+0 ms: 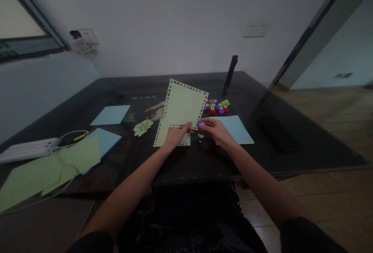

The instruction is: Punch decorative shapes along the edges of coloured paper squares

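My left hand (176, 134) pinches the lower edge of a pale green sheet (185, 103), which is tilted up above the table. Small shapes are punched along the sheet's edges. At its lower right corner, my right hand (215, 130) is closed on a purple craft punch (201, 123), which touches the sheet's edge. A second pale green sheet (159, 138) with punched edges lies beneath, partly covered by the left hand. A few tiny paper cutouts (201, 136) are scattered below the punch.
Several coloured craft punches (217, 106) stand behind the right hand, near a blue sheet (237, 129). A cutout pile (143, 127) lies left. Further left are blue paper (112, 115), green paper (72, 154) and a cabled white power strip (29, 149). A black upright object (230, 75) stands at the back.
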Motion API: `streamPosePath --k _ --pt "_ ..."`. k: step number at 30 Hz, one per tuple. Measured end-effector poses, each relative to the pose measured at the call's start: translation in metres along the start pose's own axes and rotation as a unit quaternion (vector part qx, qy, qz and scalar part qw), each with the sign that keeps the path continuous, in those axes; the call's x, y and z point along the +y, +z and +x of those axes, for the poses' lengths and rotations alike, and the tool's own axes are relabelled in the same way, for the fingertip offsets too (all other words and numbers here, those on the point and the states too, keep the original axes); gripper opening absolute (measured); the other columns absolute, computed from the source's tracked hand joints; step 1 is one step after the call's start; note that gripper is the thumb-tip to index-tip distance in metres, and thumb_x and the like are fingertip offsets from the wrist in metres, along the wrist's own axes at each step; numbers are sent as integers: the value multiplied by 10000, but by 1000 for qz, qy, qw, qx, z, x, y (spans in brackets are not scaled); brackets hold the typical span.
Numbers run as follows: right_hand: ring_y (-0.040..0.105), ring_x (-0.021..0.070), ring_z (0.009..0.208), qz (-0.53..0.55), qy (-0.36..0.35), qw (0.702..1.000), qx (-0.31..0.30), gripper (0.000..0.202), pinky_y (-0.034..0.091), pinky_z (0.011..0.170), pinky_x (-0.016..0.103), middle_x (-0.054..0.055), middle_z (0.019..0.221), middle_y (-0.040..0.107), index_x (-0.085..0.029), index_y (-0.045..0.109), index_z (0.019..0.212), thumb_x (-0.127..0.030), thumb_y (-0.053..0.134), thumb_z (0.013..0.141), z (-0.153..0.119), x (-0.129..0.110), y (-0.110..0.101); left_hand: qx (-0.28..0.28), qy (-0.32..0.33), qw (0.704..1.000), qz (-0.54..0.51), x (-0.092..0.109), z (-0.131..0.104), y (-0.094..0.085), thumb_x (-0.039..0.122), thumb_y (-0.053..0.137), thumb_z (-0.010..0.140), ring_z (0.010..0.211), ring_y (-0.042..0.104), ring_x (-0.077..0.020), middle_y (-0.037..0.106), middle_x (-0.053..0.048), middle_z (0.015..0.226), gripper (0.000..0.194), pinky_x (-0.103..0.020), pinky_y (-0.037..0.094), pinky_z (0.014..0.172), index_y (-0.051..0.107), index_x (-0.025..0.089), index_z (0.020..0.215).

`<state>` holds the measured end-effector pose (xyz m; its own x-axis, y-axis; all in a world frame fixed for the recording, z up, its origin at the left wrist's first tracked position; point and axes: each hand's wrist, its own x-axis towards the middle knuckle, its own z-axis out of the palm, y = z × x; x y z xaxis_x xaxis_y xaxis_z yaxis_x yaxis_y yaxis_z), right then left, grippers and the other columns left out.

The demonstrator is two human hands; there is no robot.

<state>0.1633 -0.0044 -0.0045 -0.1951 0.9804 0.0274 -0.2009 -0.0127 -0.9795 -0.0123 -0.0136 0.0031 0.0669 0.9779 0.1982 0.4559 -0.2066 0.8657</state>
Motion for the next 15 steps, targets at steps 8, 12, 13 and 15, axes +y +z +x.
streamPosePath --k 8,12,13,15 --pt "619 150 762 37 17 999 -29 302 469 838 342 50 874 684 -194 686 838 -428 734 654 -1 -10 -4 9 -31 999 -3 8 -1 -5 314 532 828 774 672 -205 718 -48 673 268 -318 483 881 664 178 639" --pt "623 162 753 46 16 998 -25 329 475 827 352 68 839 684 -172 680 811 -481 687 698 0 -10 -8 10 -33 999 0 10 -1 -5 308 536 824 781 672 -206 719 -51 671 266 -333 477 899 663 170 636" --pt "624 165 755 45 18 998 -28 344 476 829 356 74 834 685 -167 677 807 -499 665 716 1 -10 -8 10 -31 999 0 10 -1 -5 312 536 823 783 672 -207 718 -51 669 270 -337 475 905 663 169 633" --pt "627 172 771 37 23 998 -38 376 475 843 363 86 833 688 -161 672 818 -528 616 753 1 -11 -10 10 -28 1000 -2 10 -1 -5 315 533 823 784 672 -209 719 -53 669 273 -347 475 908 663 168 634"
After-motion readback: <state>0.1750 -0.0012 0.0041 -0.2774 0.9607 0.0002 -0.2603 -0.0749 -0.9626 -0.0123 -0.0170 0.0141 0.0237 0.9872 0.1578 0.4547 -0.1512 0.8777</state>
